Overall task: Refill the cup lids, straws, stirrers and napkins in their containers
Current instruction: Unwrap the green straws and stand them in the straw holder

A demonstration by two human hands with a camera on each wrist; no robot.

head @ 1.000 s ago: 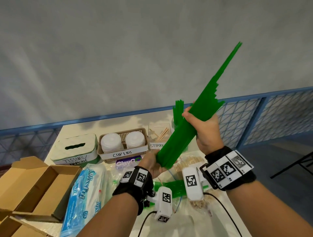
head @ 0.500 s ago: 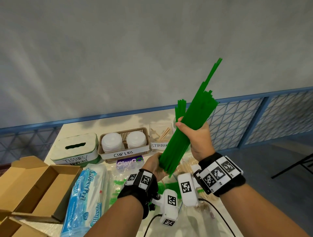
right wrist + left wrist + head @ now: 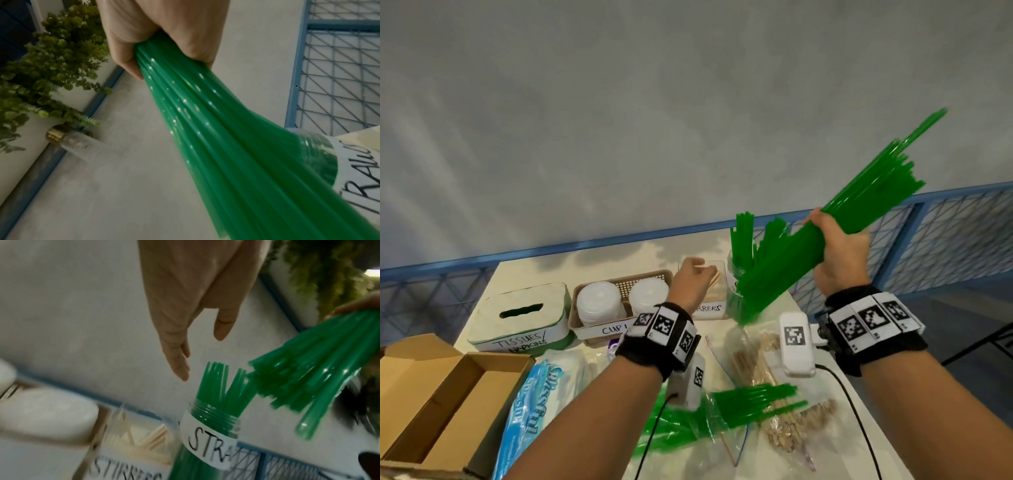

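My right hand [image 3: 839,246] [image 3: 164,48] grips a thick bundle of green straws [image 3: 791,260] [image 3: 308,369] [image 3: 216,138] round its middle. The bundle slants, upper ends up and to the right, lower ends at the mouth of the clear straw jar [image 3: 736,301] [image 3: 207,431] [image 3: 320,149]. That jar holds several upright green straws. My left hand [image 3: 693,281] [image 3: 200,353] hovers just left of the jar, in front of the stirrer container [image 3: 709,305]. Its fingers are stretched out loosely and hold nothing.
Along the table's back stand a tissue box [image 3: 517,315] and a basket of cup lids [image 3: 619,301]. Nearer lie an open cardboard box [image 3: 431,394], a blue tissue pack [image 3: 530,411], and plastic bags of straws [image 3: 750,401] and wooden stirrers [image 3: 791,421]. Blue railing [image 3: 945,233] runs behind.
My left hand let go of the bundle's lower end and moved up toward the jar. My right hand swung the bundle to the right, its lower ends now at the jar's mouth.
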